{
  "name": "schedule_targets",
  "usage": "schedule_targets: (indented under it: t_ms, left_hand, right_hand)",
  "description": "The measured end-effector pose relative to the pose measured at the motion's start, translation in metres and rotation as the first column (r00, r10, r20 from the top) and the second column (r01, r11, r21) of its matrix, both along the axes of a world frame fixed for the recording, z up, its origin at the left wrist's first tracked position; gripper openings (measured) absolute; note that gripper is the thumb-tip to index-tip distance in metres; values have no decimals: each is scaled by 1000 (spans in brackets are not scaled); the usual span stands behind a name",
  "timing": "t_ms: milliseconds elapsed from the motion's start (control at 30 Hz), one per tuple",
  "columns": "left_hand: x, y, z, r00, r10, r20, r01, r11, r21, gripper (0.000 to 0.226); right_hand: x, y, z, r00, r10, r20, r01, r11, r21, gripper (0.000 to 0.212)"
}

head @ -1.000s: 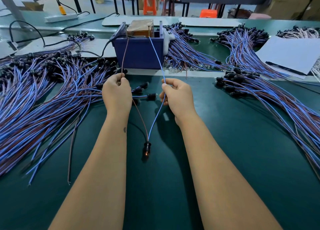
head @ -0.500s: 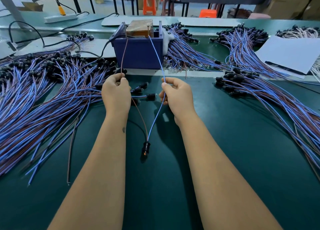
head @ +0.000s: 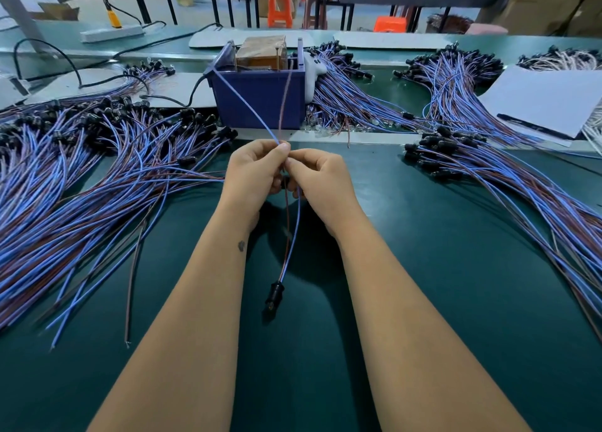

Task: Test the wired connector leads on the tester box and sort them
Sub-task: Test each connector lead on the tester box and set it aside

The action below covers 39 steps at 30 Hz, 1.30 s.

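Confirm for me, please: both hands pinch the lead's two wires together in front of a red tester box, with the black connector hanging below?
Nearly: the head view shows the tester box is blue, not red. Both the left hand and right hand do pinch the wires, with the black connector below.

Held lead (head: 294, 223): blue and brown wires, black connector (head: 274, 295) (dangling); 2 ends reach tester box (head: 260, 100).

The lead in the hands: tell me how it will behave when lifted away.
Probably floppy: the lead sags below both hands, left hand and right hand, in a loose hang. Likely light, since fingertip pinches carry it. Its black connector dangles at the bottom, so it may swing and snag the pile of leads.
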State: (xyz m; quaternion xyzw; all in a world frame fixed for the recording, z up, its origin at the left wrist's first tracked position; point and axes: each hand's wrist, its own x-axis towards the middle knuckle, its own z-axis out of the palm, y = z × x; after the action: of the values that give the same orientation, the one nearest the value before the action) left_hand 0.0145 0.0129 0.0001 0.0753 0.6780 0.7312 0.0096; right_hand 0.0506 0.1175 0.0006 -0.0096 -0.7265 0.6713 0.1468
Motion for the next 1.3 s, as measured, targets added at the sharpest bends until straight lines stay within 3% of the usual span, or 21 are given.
schedule_targets:
  t_ms: [167,300,367,433,533,633,767,867,933,1067,1300]
  left_hand:
    - [-3,-10,6,989,143,33,-147,966,211,17]
    - [-3,-17,9,992,106,62,-122,910,396,21]
    - [-2,-17,9,995,62,75,-87,910,405,27]
    - [-1,-14,9,997,46,65,-65,947,314,32]
    - [2,-1,7,999,44,1,-44,997,60,35]
    - [7,12,0,990,-31,-140,1,977,-214,35]
    - [22,30,-9,920,-269,-285,50,802,-596,32]
    - [31,39,-11,865,-399,-303,101,731,-675,24]
    - [30,38,-14,849,-439,-294,149,732,-664,7]
    - [27,36,-19,837,-478,-266,167,686,-708,19]
    - [23,40,-19,861,-437,-260,106,655,-749,14]
  right_hand:
    - [-3,-2,-7,999,-37,14,30,936,352,3]
    - [-3,0,-6,995,-95,14,72,832,550,6]
    - [-2,1,-4,972,-230,-43,210,774,598,8]
    - [0,3,-2,902,-379,-208,429,724,540,10]
    - [4,4,5,759,-521,-391,629,741,236,14]
    - [1,8,8,742,-586,-325,612,790,-28,15]
    - [-4,21,1,735,-647,-202,654,756,-41,20]
    - [-9,35,-6,776,-627,-71,624,779,-63,29]
    - [-10,43,-9,799,-602,3,601,797,-62,24]
    - [-4,58,-12,794,-604,73,608,789,-86,20]
    - [21,122,4,777,-614,137,596,789,149,30]
